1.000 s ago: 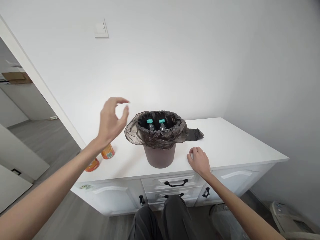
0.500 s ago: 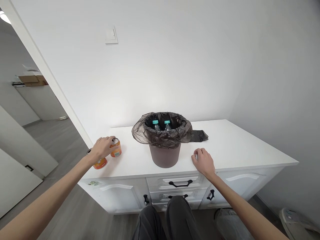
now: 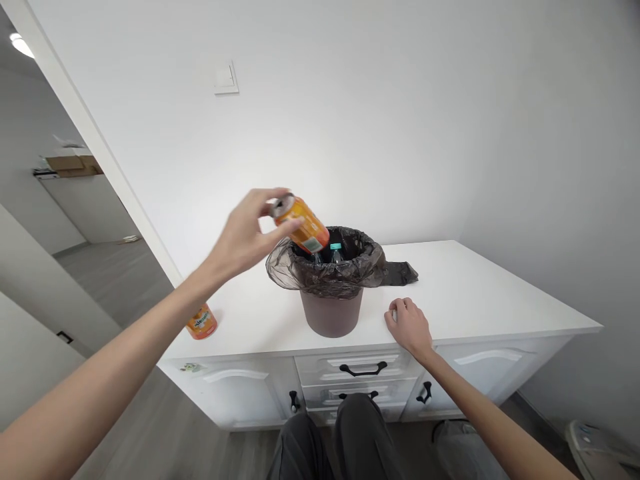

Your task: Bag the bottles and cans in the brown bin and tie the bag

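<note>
My left hand (image 3: pixel 245 230) grips an orange drink can (image 3: pixel 306 227) between thumb and fingers. The can is tilted above the left side of the bin's mouth, its opened top toward my hand. Below it stands a brown trash bin (image 3: pixel 331 317) lined with a dark, see-through garbage bag (image 3: pixel 340 283) folded over the rim. Inside, a plastic bottle with a teal cap (image 3: pixel 335 247) shows; a second bottle is mostly covered by the can. Another orange can (image 3: pixel 203 323) stands at the left, partly behind my forearm. My right hand (image 3: pixel 409 327) rests with curled fingers on the cabinet top, right of the bin.
All this is on a white cabinet (image 3: pixel 475 293) with black handles, against a white wall. A folded dark bag (image 3: pixel 400 272) lies right of the bin. A doorway opens at the left, and a light-coloured appliance (image 3: pixel 595 447) sits on the floor at lower right.
My left hand has lifted the can off the cabinet and carried it up and right, over the bin. The other can and my right hand have stayed in place.
</note>
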Demonstrator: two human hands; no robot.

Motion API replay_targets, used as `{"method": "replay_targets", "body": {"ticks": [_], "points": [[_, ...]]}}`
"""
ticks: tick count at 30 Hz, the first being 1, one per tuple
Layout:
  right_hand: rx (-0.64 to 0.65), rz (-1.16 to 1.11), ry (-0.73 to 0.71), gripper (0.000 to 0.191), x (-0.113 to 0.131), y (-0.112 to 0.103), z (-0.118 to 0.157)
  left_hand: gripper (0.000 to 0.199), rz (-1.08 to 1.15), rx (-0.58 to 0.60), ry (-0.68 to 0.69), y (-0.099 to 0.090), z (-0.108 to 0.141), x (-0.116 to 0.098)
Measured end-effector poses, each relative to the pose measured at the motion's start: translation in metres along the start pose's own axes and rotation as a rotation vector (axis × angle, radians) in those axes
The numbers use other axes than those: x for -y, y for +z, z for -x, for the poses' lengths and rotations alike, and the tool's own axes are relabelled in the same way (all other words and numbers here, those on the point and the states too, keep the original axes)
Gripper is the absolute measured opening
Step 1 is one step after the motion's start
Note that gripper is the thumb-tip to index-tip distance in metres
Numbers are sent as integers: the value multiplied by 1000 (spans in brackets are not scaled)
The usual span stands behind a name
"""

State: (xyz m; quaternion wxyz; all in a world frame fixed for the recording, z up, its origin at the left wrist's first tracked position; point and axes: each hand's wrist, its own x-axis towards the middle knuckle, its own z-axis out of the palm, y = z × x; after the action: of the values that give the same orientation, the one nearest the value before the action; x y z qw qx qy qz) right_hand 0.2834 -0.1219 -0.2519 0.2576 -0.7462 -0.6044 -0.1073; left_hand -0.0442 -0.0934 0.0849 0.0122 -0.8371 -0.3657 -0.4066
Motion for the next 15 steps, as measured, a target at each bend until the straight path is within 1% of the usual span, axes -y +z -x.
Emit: {"method": "replay_targets", "body": {"ticks": [2, 4, 6, 7, 8, 9, 11, 13, 15], "points": [[-10, 3, 0, 8, -1, 1, 0, 56, 24, 141, 15, 15, -5, -8], [-14, 1, 2, 8, -2, 3, 0, 56, 24, 283, 3, 31, -8, -8], [-12, -1, 1, 8, -2, 3, 0, 53, 4, 411, -12, 44, -9, 0], [-10, -1, 3, 8, -2, 3, 0, 52, -4, 448, -18, 50, -9, 6], [-8, 0, 4, 8, -2, 2, 0, 54, -7, 455, -21, 54, -8, 12], [-7, 0, 5, 8, -2, 1, 0, 57, -2, 433, -23, 57, -6, 19], [-3, -2, 4, 9, 0, -1, 0, 64, 10, 319, -26, 59, 0, 33], [2, -5, 3, 9, 1, -3, 0, 63, -11, 176, -43, 54, 12, 46], [5, -10, 2, 9, 2, -5, 0, 57, -80, 64, -99, 43, 27, 62]]}}
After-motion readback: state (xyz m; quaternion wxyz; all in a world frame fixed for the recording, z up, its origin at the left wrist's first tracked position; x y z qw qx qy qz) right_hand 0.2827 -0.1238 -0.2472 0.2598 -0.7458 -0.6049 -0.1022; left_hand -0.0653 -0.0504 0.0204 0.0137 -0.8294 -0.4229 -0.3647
